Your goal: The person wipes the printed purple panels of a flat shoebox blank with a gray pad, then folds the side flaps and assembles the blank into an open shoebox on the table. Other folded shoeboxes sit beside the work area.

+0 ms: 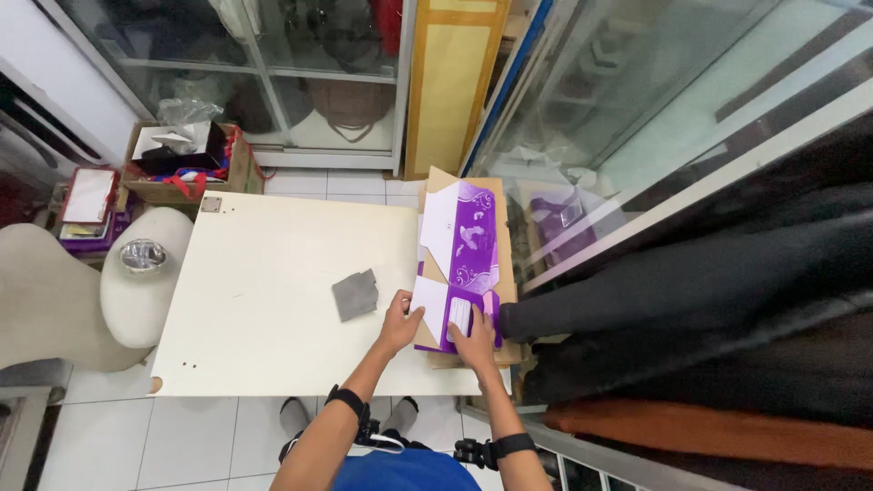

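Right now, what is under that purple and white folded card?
Under the purple and white card lies a brown cardboard sheet, showing at its edges. Both hands, left hand and right hand, press its near end; beneath them is hidden.

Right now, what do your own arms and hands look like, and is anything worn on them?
Both arms are bare, with no sleeves over the forearms and no gloves. The left hand and right hand are uncovered. Each wrist carries a black band: the left wristband looks like a watch strap, and the right wristband is similar. No rings or markings are clear.
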